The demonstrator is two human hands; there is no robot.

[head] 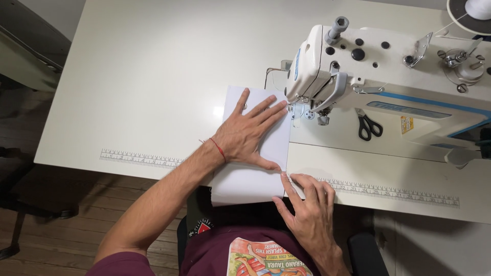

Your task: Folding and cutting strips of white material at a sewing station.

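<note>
A white piece of fabric [240,181] lies on the sewing table, reaching from under the needle area to past the table's front edge. My left hand [250,130] presses flat on it with fingers spread, fingertips close to the presser foot [297,110]. My right hand [307,212] rests at the fabric's lower right edge, fingers on the table by the printed ruler strip [394,193]. A white industrial sewing machine [378,66] stands to the right.
Black-handled scissors [369,125] lie on the machine bed under the arm. A thread cone [478,7] sits at the top right corner. The white table [143,76] stretches left; a second ruler strip [138,158] runs along its front edge. Wooden floor lies below.
</note>
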